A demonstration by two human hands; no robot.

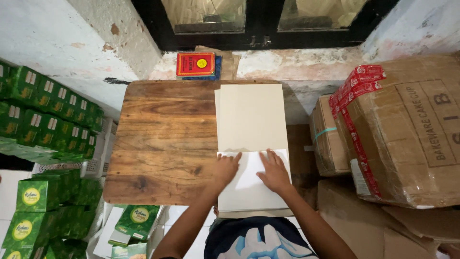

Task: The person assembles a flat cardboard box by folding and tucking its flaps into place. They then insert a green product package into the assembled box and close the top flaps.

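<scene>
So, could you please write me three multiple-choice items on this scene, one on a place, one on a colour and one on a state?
1. Where does the red box sit?
A. on the ledge under the window
B. on the wooden table
C. on a cardboard carton

2. What colour are the small boxes stacked at the left?
A. blue
B. green
C. white

3. What are the left hand and right hand doing?
A. lifting a carton
B. hanging free
C. pressing flat on a folded white flap

Answers: 1 A, it lies beyond the table's far edge; 2 B, all are green; 3 C, both palms lie on the flap of the cream sheet.
</scene>
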